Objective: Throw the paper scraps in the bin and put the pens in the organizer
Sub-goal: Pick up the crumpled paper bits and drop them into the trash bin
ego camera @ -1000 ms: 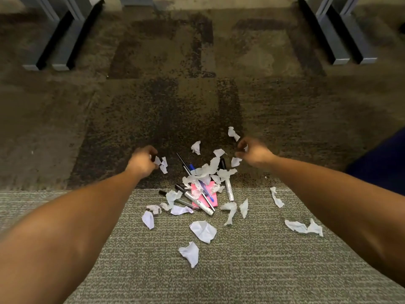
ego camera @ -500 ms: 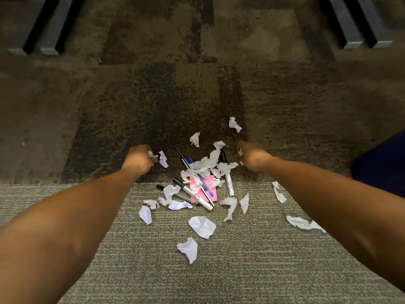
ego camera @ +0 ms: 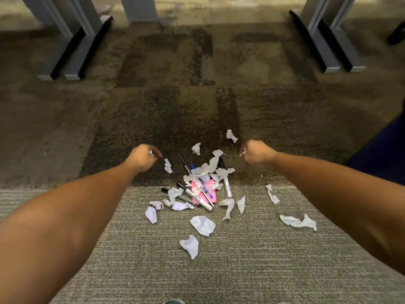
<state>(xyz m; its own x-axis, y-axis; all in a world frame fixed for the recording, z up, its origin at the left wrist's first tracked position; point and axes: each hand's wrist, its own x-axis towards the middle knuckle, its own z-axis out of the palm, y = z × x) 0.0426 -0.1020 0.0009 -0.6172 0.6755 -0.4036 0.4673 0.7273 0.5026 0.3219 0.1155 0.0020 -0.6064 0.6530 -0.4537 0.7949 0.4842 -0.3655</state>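
Observation:
Several white paper scraps [ego camera: 202, 225] lie scattered on the carpet around a small heap of pens [ego camera: 198, 198] and markers on a pink sticky pad [ego camera: 205, 190]. My left hand [ego camera: 142, 156] hovers left of the heap, fingers curled on a small white scrap; another scrap [ego camera: 168, 166] lies just right of it. My right hand [ego camera: 255, 153] is at the heap's right, closed on a small scrap that peeks out by the fingers. No bin or organizer is in view.
Grey metal desk legs stand at the far left [ego camera: 72, 51] and far right [ego camera: 328, 44]. A dark blue object [ego camera: 381, 154] sits at the right edge. The floor is dark patterned carpet beyond, lighter striped carpet [ego camera: 241, 270] near me.
The camera has tilted up, showing more floor and desk legs. Both hands stay closed on small scraps and sit slightly further from the heap; a scrap by the left hand lies free.

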